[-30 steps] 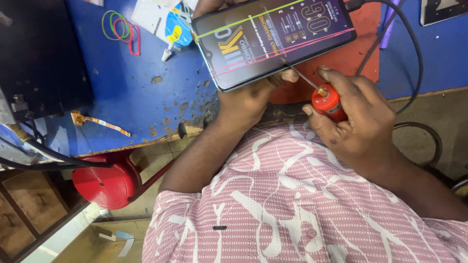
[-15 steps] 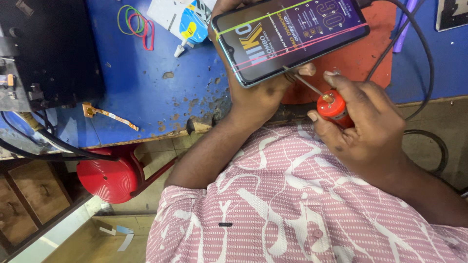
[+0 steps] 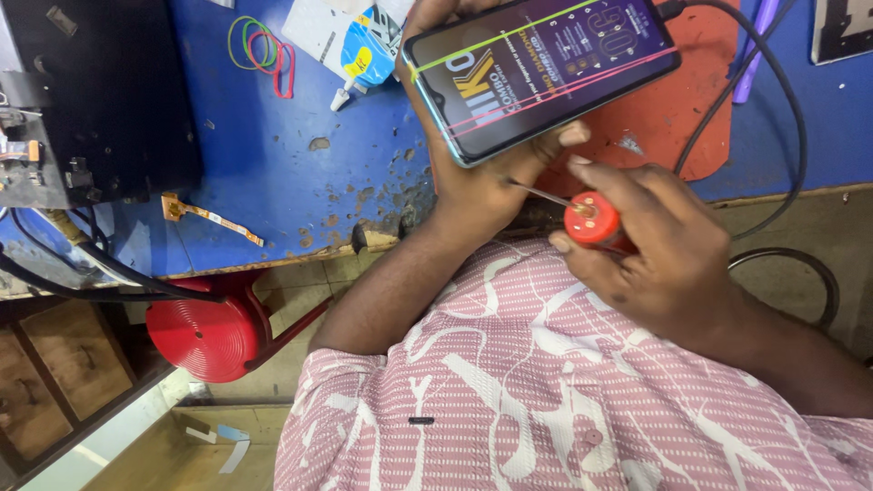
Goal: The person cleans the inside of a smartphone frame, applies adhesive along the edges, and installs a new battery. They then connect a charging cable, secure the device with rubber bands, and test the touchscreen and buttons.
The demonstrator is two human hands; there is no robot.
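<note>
My left hand [image 3: 473, 177] grips a smartphone [image 3: 541, 73] from underneath and holds it tilted above the bench. Its screen is lit, with thin coloured lines running across it. A black cable [image 3: 773, 118] is plugged into its upper right end. My right hand [image 3: 655, 245] is closed around a small red-handled screwdriver [image 3: 589, 220]. The thin metal shaft points up-left, and its tip sits at the phone's lower edge beside my left thumb.
A blue worktable [image 3: 273, 173] carries a red mat [image 3: 673, 109], coloured rubber bands [image 3: 264, 50], a small glue tube [image 3: 350, 77], a loose flex strip [image 3: 209, 218] and a purple pen [image 3: 755, 45]. A black machine [image 3: 100, 100] stands at the left. Below is a red stool [image 3: 200, 332].
The view has shifted a little, so the bench and stool sit further right and lower. Both hands keep the same grips, with the screwdriver tip still at the phone's edge.
</note>
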